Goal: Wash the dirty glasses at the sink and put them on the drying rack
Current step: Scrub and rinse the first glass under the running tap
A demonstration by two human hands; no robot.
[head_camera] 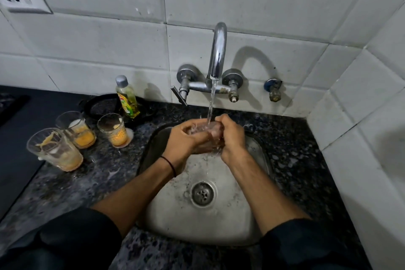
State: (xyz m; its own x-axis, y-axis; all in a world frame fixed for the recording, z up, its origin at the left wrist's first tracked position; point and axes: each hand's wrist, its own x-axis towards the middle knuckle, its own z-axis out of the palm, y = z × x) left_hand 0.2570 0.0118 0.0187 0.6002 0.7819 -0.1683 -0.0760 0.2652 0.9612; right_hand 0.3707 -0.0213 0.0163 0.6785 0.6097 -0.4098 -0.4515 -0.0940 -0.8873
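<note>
Clear glass tumbler (202,129) held in the stream of the chrome tap (218,50), above the steel sink (236,215). Fingers of left hand (184,138) and right hand (232,136) curl round its wall. Judged light, rigid, wet-slippery, breakable: grip mid-wall, 2 hands.

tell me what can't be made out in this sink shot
Head view:
The glass: mostly covered by the left hand and right hand, blurred by the water stream; how clean it is cannot be told.
No drying rack in frame.
Label on the bottle: too small to read.
</note>
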